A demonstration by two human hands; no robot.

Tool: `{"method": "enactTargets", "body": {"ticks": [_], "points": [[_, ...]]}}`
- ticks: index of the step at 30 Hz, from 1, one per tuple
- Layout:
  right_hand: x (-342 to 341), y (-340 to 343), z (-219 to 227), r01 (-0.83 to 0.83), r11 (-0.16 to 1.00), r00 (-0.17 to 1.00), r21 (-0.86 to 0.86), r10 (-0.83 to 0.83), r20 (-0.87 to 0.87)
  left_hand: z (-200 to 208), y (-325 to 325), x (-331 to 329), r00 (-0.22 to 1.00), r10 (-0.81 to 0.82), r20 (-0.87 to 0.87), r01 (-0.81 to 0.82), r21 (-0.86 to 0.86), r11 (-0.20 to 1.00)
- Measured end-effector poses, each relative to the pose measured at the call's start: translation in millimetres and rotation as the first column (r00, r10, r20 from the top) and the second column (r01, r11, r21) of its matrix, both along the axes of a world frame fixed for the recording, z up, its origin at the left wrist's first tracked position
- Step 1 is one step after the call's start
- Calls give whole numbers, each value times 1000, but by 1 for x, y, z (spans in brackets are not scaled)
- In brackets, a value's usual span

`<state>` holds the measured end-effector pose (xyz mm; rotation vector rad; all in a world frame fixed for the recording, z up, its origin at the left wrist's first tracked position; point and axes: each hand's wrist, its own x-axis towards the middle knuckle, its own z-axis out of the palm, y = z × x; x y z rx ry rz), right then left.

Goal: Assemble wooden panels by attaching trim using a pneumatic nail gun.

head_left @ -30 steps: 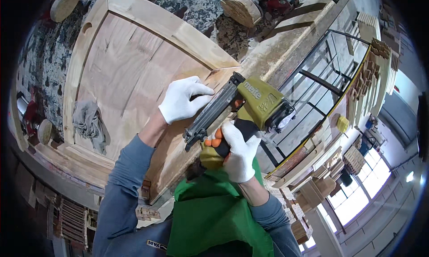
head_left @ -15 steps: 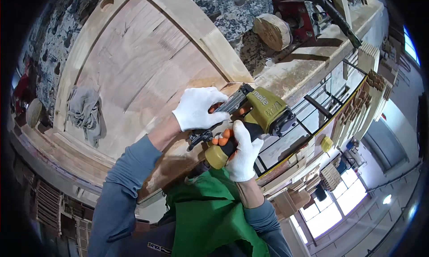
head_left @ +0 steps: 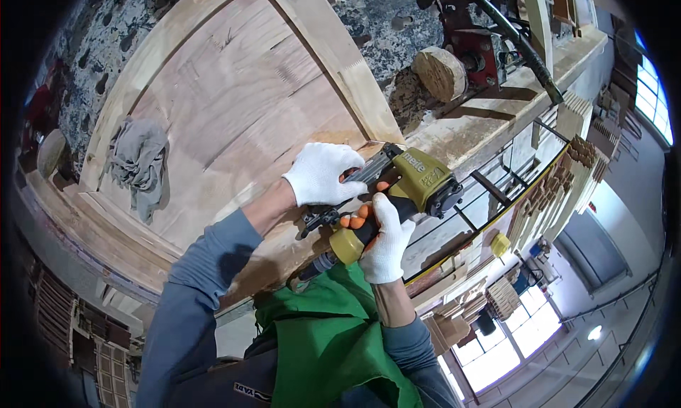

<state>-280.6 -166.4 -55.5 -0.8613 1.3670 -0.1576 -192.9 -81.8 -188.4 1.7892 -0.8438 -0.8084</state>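
Note:
An olive-yellow and black pneumatic nail gun point(head_left: 424, 179) lies across both my hands over the near edge of a framed wooden panel point(head_left: 234, 99). My left hand point(head_left: 325, 174), in a white glove with orange fingertips, is closed round its dark magazine. My right hand point(head_left: 386, 248), gloved alike, grips the handle, thumb pointing up toward the body. A hose fitting point(head_left: 316, 267) sticks out below the yellow handle end. The gun's nose is close to the panel frame's right corner; whether they touch I cannot tell.
A crumpled grey rag point(head_left: 138, 163) lies on the panel's left side. Beyond the right corner are a round wooden block point(head_left: 440, 74) and a red metal clamp point(head_left: 482, 57). Stacked wood strips point(head_left: 546, 195) stand at the right. A green apron point(head_left: 333, 330) hangs in front of me.
The view has shifted a little, so the panel and rag sit differently in it. The hose fitting below the handle now shows clearly. Both hands keep their hold on the nail gun.

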Motion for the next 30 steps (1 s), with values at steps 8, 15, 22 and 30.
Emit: {"method": "enactTargets", "body": {"ticks": [8,15,22,30], "points": [[-3,-6,-2,-49,994,999,94,47,18,10,7,10,997,-70,-20,71,87,994],[37,-10,40,-490,865,863,-106,498,83,6,43,-8,779,599,-186,-614,-32,789],[86,-38,96,-824,-235,-55,-516,939,-339,27,140,-26,208,968,138,-975,105,195],[46,22,54,-461,-875,-507,-148,397,-765,42,214,-24,-71,876,478,-991,69,-119]]}}
